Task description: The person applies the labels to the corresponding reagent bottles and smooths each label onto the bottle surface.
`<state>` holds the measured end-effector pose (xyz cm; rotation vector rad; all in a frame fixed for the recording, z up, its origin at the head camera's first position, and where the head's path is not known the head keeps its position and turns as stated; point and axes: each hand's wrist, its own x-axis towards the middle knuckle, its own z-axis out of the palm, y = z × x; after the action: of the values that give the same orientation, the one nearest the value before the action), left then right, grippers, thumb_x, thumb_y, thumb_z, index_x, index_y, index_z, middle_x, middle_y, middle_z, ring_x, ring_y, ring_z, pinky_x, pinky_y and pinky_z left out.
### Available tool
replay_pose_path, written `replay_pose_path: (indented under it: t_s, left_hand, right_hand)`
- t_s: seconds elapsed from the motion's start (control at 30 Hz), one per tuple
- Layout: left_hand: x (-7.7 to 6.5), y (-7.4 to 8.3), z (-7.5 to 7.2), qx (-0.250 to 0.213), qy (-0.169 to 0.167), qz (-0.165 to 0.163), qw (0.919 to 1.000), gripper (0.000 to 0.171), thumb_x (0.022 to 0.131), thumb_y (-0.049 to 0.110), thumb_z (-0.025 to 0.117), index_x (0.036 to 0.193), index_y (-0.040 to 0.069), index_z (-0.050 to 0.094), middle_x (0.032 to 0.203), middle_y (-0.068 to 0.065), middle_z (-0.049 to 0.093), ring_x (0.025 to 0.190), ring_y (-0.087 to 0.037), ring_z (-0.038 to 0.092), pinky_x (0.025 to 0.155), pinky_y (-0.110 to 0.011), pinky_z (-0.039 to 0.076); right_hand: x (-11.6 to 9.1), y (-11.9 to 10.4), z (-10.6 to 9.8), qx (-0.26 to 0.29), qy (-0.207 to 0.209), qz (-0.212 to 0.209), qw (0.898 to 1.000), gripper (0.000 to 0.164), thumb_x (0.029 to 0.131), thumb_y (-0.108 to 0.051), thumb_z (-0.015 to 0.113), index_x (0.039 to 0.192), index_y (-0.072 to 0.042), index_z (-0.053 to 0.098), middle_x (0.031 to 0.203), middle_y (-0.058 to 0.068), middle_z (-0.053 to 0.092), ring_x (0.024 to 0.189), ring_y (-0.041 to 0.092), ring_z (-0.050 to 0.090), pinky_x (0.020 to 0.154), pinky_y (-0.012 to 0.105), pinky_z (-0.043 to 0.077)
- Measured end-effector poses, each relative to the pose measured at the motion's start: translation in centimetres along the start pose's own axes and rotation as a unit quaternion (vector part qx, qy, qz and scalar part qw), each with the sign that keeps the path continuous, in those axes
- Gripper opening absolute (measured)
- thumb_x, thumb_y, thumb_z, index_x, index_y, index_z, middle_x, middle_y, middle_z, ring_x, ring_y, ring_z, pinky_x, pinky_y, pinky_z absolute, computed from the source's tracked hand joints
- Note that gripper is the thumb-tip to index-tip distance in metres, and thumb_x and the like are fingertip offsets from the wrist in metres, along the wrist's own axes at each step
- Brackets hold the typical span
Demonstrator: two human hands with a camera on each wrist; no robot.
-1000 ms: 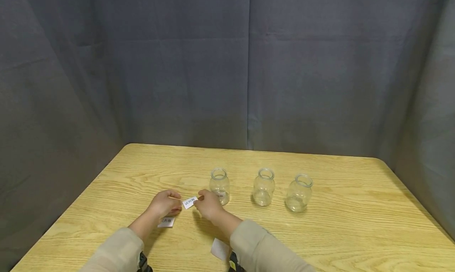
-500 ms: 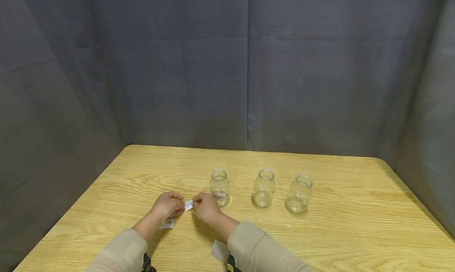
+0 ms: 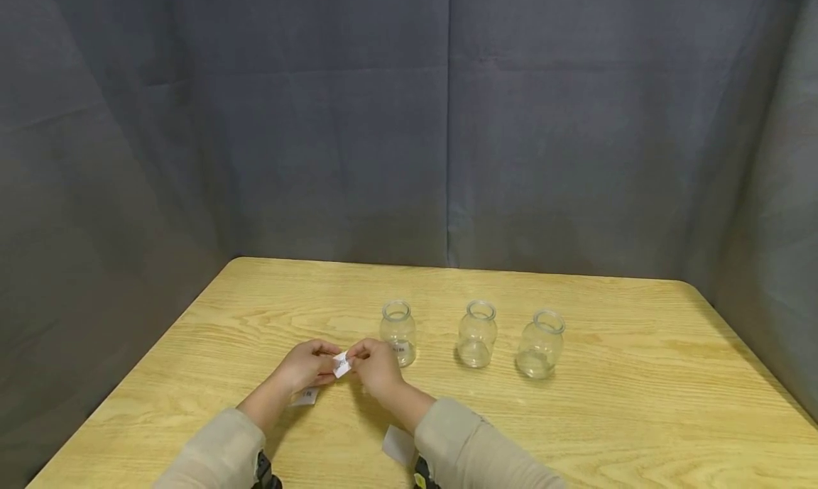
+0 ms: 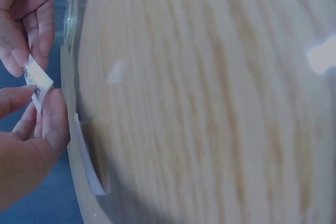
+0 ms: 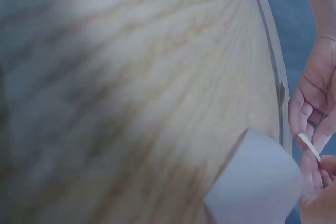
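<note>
Above the table's left-middle part, both hands meet at a small white label [image 3: 342,365] with dark writing. My left hand [image 3: 303,368] pinches its left side between thumb and fingers; my right hand [image 3: 381,372] holds the opposite end. In the left wrist view the label [image 4: 39,80] looks bent or folded, with fingertips of both hands on it. The right wrist view shows it as a thin edge between the hands. Just beyond my right hand stands a clear glass jar [image 3: 398,329] with a written label low on its side, partly covered by that hand.
Two more clear glass jars, a middle one [image 3: 476,336] and a right one [image 3: 539,347], stand upright farther right. Another written label [image 3: 305,397] lies under my left hand. A blank white paper piece [image 3: 399,445] rests near my right sleeve. Grey curtains [image 3: 319,155] surround the wooden table [image 3: 613,418].
The label has been turned and shows less of its writing than before. Both hands have stayed close together, their fingers shifting slightly on it. The jars have not moved.
</note>
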<state>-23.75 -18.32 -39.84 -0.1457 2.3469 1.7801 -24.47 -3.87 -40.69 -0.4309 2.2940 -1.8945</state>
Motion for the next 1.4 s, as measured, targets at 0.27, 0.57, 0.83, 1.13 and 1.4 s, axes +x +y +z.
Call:
replay_pose_path:
  t_s: [0.27, 0.57, 0.83, 1.13, 1.4]
  left_hand:
    - [-0.4, 0.6, 0.1, -0.028, -0.028, 0.025, 0.9989, 0.023, 0.082, -0.003, 0.052, 0.103, -0.010, 0.046, 0.092, -0.015, 0.050, 0.079, -0.021, 0.053, 0.073, -0.033, 0.048]
    - [-0.8, 1.0, 0.2, -0.045, -0.056, 0.039, 0.9967, 0.023, 0.082, 0.002, 0.054, 0.101, -0.009, 0.046, 0.091, -0.013, 0.048, 0.079, -0.021, 0.053, 0.075, -0.032, 0.048]
    - [-1.4, 1.8, 0.7, -0.057, -0.084, 0.049, 0.9937, 0.023, 0.081, 0.003, 0.057, 0.099, -0.007, 0.048, 0.088, -0.010, 0.050, 0.077, -0.017, 0.053, 0.073, -0.032, 0.048]
    - [-1.9, 2.4, 1.7, -0.065, -0.110, 0.061, 0.9899, 0.024, 0.080, 0.004, 0.057, 0.099, -0.008, 0.048, 0.087, -0.008, 0.051, 0.078, -0.017, 0.052, 0.074, -0.032, 0.048]
    - [-2.0, 3.0, 2.6, -0.093, -0.128, 0.070, 0.9849, 0.020, 0.079, 0.001, 0.056, 0.095, -0.009, 0.048, 0.083, -0.007, 0.050, 0.074, -0.016, 0.054, 0.072, -0.030, 0.048]
  right_hand:
    - [-0.5, -0.5, -0.8, 0.060, 0.003, -0.003, 0.998, 0.019, 0.077, 0.016, 0.049, 0.095, 0.010, 0.052, 0.078, 0.014, 0.055, 0.072, 0.028, 0.058, 0.069, 0.034, 0.050]
    - [-1.1, -0.9, -1.8, 0.084, -0.016, -0.004, 0.996, 0.026, 0.077, 0.014, 0.051, 0.102, 0.010, 0.049, 0.081, 0.016, 0.056, 0.074, 0.030, 0.057, 0.070, 0.037, 0.049]
    - [-1.7, -1.2, -2.7, 0.084, -0.024, -0.008, 0.996, 0.028, 0.076, 0.012, 0.054, 0.104, 0.009, 0.051, 0.077, 0.014, 0.057, 0.068, 0.019, 0.056, 0.069, 0.035, 0.050]
    - [-2.6, -1.7, -4.3, 0.072, -0.049, -0.012, 0.996, 0.019, 0.078, 0.007, 0.055, 0.097, 0.008, 0.051, 0.074, 0.009, 0.055, 0.066, 0.014, 0.054, 0.067, 0.036, 0.050]
    - [-3.1, -2.0, -5.7, 0.059, -0.042, -0.020, 0.997, 0.017, 0.079, 0.006, 0.054, 0.094, 0.010, 0.048, 0.074, 0.009, 0.054, 0.065, 0.014, 0.052, 0.062, 0.033, 0.050]
